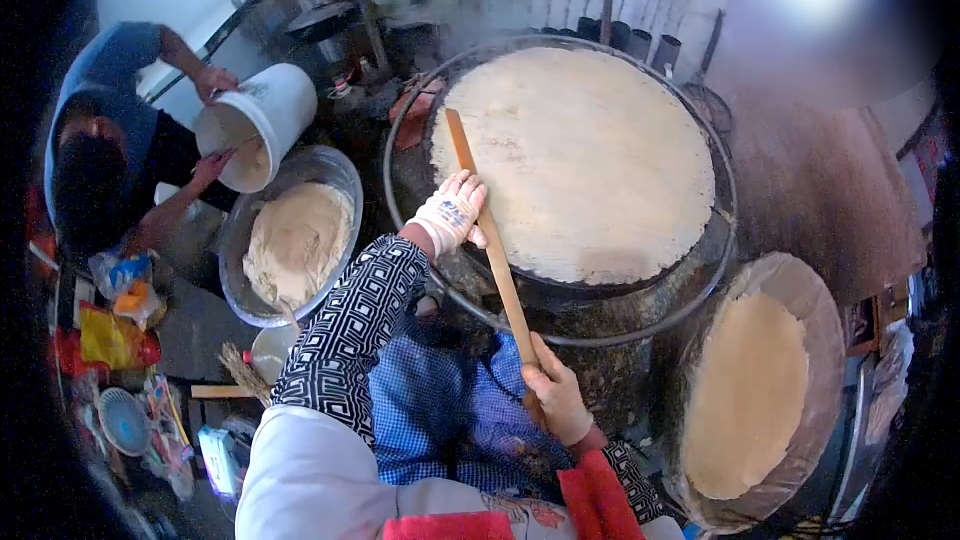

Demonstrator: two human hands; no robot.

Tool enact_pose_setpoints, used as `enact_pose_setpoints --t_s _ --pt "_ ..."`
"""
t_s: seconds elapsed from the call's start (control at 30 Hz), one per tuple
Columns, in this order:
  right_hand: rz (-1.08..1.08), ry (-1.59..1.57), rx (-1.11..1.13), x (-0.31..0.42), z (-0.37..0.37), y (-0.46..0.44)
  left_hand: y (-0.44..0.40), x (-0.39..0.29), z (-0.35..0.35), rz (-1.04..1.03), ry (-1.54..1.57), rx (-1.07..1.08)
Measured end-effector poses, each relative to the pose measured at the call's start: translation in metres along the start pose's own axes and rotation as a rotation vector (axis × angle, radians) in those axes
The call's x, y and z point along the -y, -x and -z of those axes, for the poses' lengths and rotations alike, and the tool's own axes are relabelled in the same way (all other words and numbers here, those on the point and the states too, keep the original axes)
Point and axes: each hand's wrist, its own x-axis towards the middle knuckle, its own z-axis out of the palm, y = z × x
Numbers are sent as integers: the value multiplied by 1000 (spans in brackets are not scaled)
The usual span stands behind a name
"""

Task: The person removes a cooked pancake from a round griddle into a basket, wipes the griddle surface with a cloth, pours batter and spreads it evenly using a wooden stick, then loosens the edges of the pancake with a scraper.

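A long flat wooden spatula (507,290) slants across the front of a big round griddle (440,172). My left hand (450,212), in a white glove with blue print, closes on its upper half. Lower down, my right hand (558,395) grips the near end of the spatula, close to my blue checked apron. A wide, thin pale flatbread (580,165) covers most of the griddle, and the spatula's tip lies over its left edge. A metal ring (392,172) runs around the griddle.
At right, a plastic-lined basket (822,340) holds flatbread (745,395). On the left, a metal basin (232,275) contains dough (300,245), and another person (110,120) tilts a white bucket (285,105) over it. Packages and a blue basket (124,420) lie at lower left.
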Motion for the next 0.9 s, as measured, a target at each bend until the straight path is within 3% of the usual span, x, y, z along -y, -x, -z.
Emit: enact_pose_setpoints --t_s 0.07,0.2,0.27,0.3,0.33,0.43,0.53,0.6,0.7,0.73,0.8,0.87,0.9 --pt "86 90 -9 -8 -1 1 17 3 8 80 12 15" --pt "-12 153 -177 22 16 18 78 -32 10 218 103 -335" --pt "-12 98 -206 28 26 22 101 -50 14 219 88 189" --pt "-40 134 -192 25 22 17 127 -54 -45 97 44 -122" --pt "-60 168 -190 24 17 9 121 -65 -29 113 61 55" --pt "-84 260 -83 40 -4 -18 120 -94 -39 120 59 -114" --pt "-72 230 -86 43 -10 -17 114 -147 -35 205 92 9" --pt "-85 187 -109 43 -9 -19 114 -178 -29 177 246 -316" --pt "-165 153 -63 27 10 1 146 -207 -6 -167 685 -450" --pt "-212 178 -29 36 12 13 159 -199 -5 -222 698 -283" --pt "-323 184 -1 32 20 45 157 -178 36 -75 542 -245" --pt "-48 286 -10 2 30 83 137 -154 37 -58 164 -321" --pt "55 331 -45 -7 35 104 120 -147 50 -109 245 -242"
